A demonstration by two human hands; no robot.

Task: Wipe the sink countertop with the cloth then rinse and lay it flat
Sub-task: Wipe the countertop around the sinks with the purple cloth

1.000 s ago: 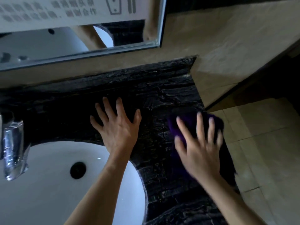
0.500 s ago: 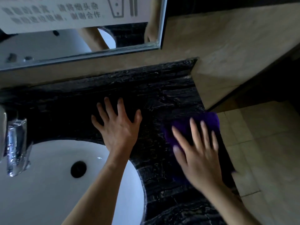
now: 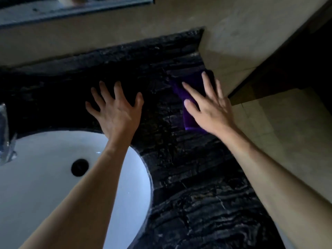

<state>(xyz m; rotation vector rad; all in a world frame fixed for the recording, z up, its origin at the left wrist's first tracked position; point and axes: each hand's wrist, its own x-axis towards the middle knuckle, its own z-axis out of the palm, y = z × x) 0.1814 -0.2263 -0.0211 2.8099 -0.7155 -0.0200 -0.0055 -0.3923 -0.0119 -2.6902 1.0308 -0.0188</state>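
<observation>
**Purple cloth at the far right corner, wiping under way**

Black veined stone makes up the counter [image 3: 179, 159] in the head view, the only view there is. The right hand [image 3: 208, 108] lies open and flat, fingers spread, pressing the purple cloth [image 3: 188, 121] onto the stone close against the beige side wall [image 3: 230, 56], near the back right corner. The left hand [image 3: 116, 110] is also open, palm down and empty, braced on the counter just behind the white basin [image 3: 45, 177].

Judged from this, the task is in its first stage: the cloth is on the stone, not under water, so the rinse and the flat lay-out are both left. How much of the counter has been covered cannot be read; the dark surface shows no clear wet trail.

The tap [image 3: 5, 133] is cut off at the left edge and blurred, and the mirror frame [image 3: 71, 11] barely enters at the top. Most of the cloth is hidden beneath the hand, so its fold is unclear
</observation>
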